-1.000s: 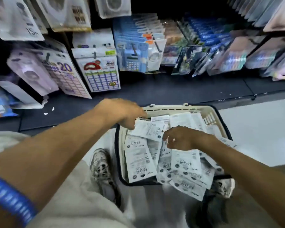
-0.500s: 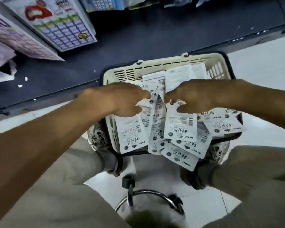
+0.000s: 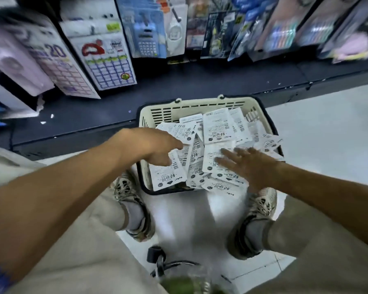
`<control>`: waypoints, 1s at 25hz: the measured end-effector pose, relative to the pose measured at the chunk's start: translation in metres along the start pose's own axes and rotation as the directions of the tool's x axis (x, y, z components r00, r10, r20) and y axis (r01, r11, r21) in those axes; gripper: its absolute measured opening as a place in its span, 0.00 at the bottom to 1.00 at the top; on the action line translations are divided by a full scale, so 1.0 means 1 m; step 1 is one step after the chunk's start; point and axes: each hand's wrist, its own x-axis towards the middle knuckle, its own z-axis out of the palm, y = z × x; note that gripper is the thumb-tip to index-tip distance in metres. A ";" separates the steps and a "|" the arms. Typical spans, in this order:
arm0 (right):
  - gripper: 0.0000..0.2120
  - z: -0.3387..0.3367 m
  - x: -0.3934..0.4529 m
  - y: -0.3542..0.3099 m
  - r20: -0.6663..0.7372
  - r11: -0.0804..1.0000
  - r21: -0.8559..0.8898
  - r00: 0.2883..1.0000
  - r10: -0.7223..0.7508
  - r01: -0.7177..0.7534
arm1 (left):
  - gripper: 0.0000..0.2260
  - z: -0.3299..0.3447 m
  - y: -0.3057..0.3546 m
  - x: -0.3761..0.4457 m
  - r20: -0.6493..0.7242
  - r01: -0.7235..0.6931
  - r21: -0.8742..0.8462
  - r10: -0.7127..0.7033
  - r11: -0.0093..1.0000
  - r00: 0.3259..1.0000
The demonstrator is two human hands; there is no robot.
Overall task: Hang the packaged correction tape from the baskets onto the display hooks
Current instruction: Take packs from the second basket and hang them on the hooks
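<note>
Reaching into basket (image 3: 200, 103) | left hand (image 3: 151, 145) pinching correction tape packets (image 3: 168, 177) | right hand (image 3: 249, 166) splayed flat on them

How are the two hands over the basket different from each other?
The left hand has its fingers bent down, touching a white packet at the basket's near-left side; the right hand is spread flat with straight fingers on the pile. The left hand looks sharp; the right hand is blurred. Whether the left hand actually grips a packet is unclear. Both are bare and reach into the same basket.
</note>
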 end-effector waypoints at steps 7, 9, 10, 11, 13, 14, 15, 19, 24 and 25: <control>0.23 -0.022 0.002 -0.013 -0.336 0.940 0.341 0.933 0.128 -0.007 | 0.25 -0.022 0.014 -0.004 -0.125 -0.068 0.010 0.068 0.998 0.990; 0.16 -0.046 0.002 -0.005 -0.308 0.923 0.384 0.943 0.125 0.003 | 0.24 -0.035 0.008 -0.002 -0.221 -0.064 -0.049 0.052 0.997 0.974; 0.13 -0.063 0.005 0.004 -0.280 0.899 0.436 0.954 0.103 0.031 | 0.23 -0.041 0.003 0.000 -0.254 -0.048 -0.072 0.028 0.996 0.967; 0.14 -0.085 0.004 0.016 -0.263 0.849 0.524 0.961 0.088 0.066 | 0.22 -0.048 -0.003 0.003 -0.284 -0.025 -0.077 0.002 0.997 0.959; 0.17 -0.130 -0.006 0.047 -0.268 0.702 0.701 0.959 0.093 0.127 | 0.17 -0.058 -0.017 0.006 -0.407 0.059 -0.136 -0.110 0.989 0.907; 0.15 -0.153 -0.013 0.060 -0.285 0.600 0.782 0.953 0.106 0.167 | 0.15 -0.064 -0.026 0.008 -0.483 0.088 -0.255 -0.206 0.963 0.851; 0.12 -0.173 -0.019 0.072 -0.301 0.461 0.860 0.947 0.114 0.218 | 0.17 -0.072 -0.036 0.010 -0.526 0.044 -0.442 -0.299 0.896 0.796; 0.09 -0.219 -0.024 0.089 -0.393 -0.204 0.887 0.909 0.143 0.415 | 0.29 -0.107 -0.055 0.001 -0.486 -0.498 -0.864 -0.130 -0.081 0.864; 0.24 -0.245 0.009 0.069 -0.296 -0.421 0.810 0.905 0.307 0.408 | 0.25 -0.122 -0.071 -0.019 -0.478 -0.438 -0.851 0.079 -0.289 0.875; 0.24 -0.251 0.014 0.062 -0.272 -0.440 0.801 0.901 0.337 0.406 | 0.20 -0.121 -0.071 -0.018 -0.428 -0.406 -0.867 0.013 -0.289 0.904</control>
